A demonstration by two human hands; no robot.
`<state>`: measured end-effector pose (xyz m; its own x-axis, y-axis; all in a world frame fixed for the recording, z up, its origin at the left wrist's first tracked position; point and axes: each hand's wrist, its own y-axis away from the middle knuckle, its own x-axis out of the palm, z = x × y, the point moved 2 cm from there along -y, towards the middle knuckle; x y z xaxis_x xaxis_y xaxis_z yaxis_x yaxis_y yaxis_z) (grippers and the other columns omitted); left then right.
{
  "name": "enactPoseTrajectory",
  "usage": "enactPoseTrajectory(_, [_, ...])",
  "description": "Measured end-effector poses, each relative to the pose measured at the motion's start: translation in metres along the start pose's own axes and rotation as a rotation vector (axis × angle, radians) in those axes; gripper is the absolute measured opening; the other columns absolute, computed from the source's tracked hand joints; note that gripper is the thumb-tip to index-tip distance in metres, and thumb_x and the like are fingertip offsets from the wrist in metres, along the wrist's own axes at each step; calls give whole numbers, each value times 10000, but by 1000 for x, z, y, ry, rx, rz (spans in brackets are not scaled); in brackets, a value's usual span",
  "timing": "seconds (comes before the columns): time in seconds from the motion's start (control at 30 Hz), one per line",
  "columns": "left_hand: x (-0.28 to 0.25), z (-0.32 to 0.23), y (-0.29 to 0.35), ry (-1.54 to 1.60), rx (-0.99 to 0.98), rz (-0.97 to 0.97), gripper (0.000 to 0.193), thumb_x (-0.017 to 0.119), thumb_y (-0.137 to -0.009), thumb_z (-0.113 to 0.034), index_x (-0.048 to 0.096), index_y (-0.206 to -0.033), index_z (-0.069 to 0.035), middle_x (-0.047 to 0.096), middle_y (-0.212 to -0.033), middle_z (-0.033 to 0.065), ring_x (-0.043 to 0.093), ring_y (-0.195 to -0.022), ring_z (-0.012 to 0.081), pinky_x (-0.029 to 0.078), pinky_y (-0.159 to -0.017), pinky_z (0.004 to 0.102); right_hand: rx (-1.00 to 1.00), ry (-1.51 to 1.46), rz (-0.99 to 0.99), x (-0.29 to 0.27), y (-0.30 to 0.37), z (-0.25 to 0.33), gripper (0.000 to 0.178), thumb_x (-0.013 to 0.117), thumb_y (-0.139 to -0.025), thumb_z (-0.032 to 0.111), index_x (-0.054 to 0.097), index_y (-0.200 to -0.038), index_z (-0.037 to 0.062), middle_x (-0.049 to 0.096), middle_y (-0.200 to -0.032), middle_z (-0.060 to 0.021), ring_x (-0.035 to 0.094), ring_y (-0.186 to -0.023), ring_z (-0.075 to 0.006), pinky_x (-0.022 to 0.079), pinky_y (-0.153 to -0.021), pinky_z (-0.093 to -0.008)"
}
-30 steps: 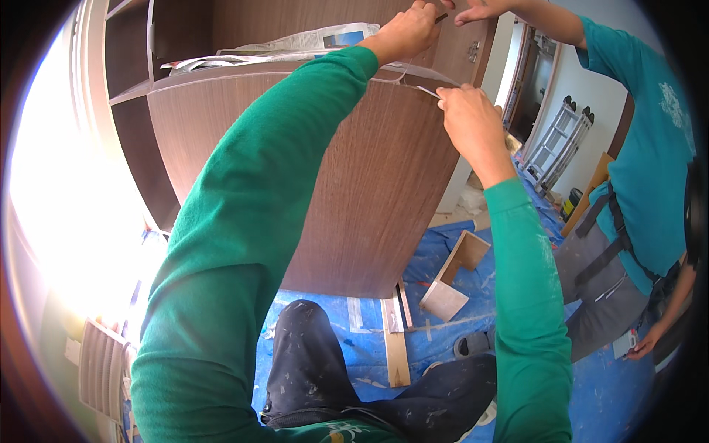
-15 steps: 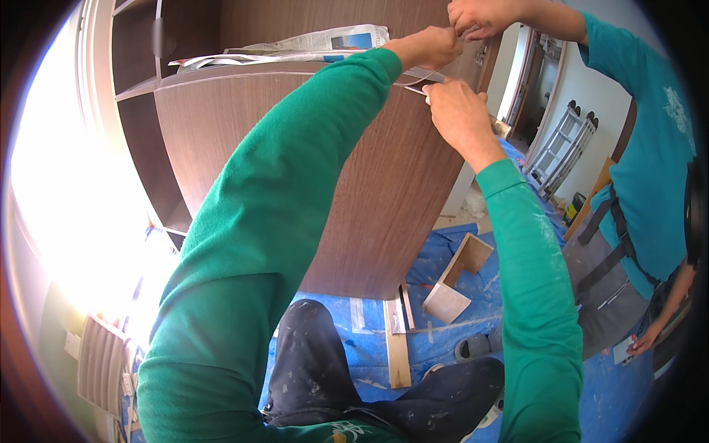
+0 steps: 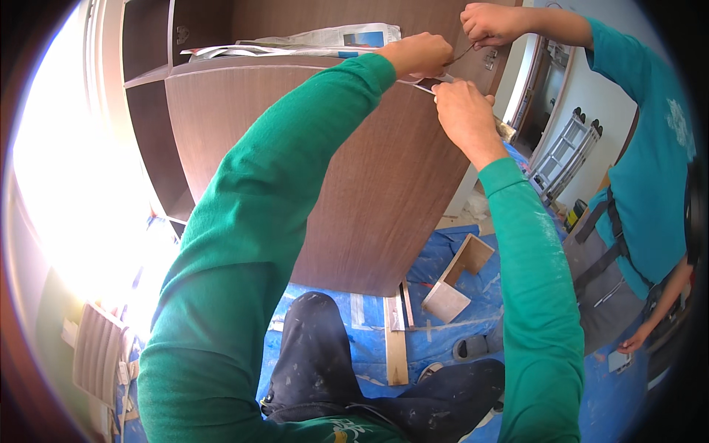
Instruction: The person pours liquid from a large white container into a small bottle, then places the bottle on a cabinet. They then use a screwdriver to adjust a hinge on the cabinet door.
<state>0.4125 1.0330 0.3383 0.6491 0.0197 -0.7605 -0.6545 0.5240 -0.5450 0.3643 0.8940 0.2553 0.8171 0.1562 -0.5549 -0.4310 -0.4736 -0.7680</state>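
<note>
A large brown wood-grain panel (image 3: 369, 184) belonging to a cabinet stands before me. At its top right corner my left hand (image 3: 419, 56) is closed, fingers pinched, with its fingertips partly hidden. A thin brownish strand (image 3: 463, 54) stretches between it and a co-worker's hand (image 3: 493, 24). Just below, my right hand (image 3: 467, 112) is closed at the panel's upper edge, next to a narrow white-edged strip (image 3: 418, 86). What its fingers grip is hidden. Printed newspaper sheets (image 3: 325, 40) lie on the panel's top, left of my left hand.
The co-worker in teal (image 3: 653, 184) stands close on my right, a small pale flat object (image 3: 619, 360) at their lower hand. Blue sheeting (image 3: 354, 347) covers the floor, with wood strips (image 3: 396, 354) and an open wooden box piece (image 3: 450, 295). A folded ladder (image 3: 565, 155) leans behind.
The co-worker's upper hand has drawn apart from my left hand, the strand now showing between them. My left hand has shifted slightly left and down; my right hand stays at the panel edge.
</note>
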Motion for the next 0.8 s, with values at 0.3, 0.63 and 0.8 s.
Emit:
enactPoseTrajectory(0.3, [0, 25, -16, -61, -90, -41, 259, 631, -994, -225, 769, -1124, -49, 780, -1045, 237, 753, -962, 452, 593, -871, 533, -43, -17, -11, -7, -7, 15, 190, 634, -1006, 121, 821, -978, 94, 793, -1007, -131, 768, -1057, -329, 566, -840, -629])
enactPoseTrajectory(0.63, [-18, 47, 7, 120, -243, -16, 301, 577, -1037, -251, 721, -1144, -10, 777, -1059, 241, 745, -968, 456, 566, -908, 563, -24, -14, 59, -18, -9, 23, 195, 624, -1007, 102, 810, -1048, 59, 776, -1102, -162, 742, -1127, -342, 561, -887, -641])
enactPoseTrajectory(0.8, [-6, 68, 48, -4, -165, -170, 279, 570, -1035, -238, 716, -1098, -8, 768, -1079, 259, 720, -1020, 481, 557, -919, 581, 22, -122, 21, -28, 9, 19, 208, 617, -1020, 115, 800, -1112, 84, 755, -1103, -152, 732, -1126, -357, 555, -895, -635])
